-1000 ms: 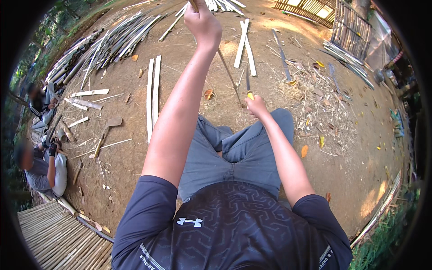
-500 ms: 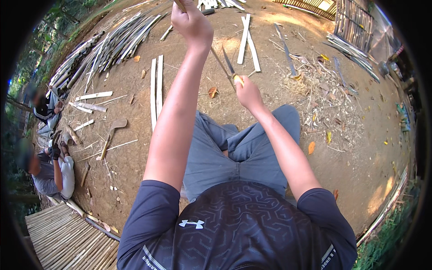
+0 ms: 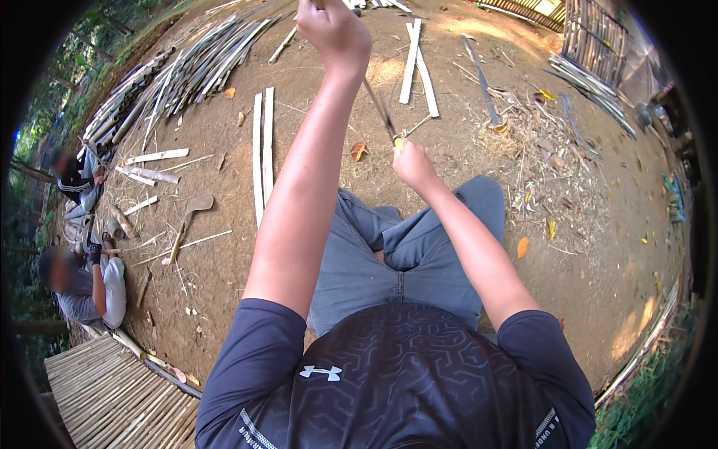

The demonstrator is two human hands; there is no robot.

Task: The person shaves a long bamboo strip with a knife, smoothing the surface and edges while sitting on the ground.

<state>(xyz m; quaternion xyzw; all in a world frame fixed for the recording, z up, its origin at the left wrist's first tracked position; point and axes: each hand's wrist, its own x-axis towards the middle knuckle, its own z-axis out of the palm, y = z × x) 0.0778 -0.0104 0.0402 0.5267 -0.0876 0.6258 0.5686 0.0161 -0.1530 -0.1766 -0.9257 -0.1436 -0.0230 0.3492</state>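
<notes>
My left hand is raised at the top of the view, its fingers closed around a thin bamboo strip. The strip slants down toward my right hand. That hand is wrapped round the yellow handle of a knife, above my bent legs. The dark blade lies along the strip and is blurred, so I cannot tell exactly where the two touch. The far end of the strip is hidden by my left fist.
Pale split bamboo slats lie left of my forearm, and crossed slats lie ahead. A hatchet-like tool rests farther left. Two people sit at the left edge, near a bamboo pole pile. A long dark blade lies among shavings at right.
The knife blade has swung from standing apart to lying along the bamboo strip. My left hand has shifted slightly right and down in view; my right hand has moved little.
</notes>
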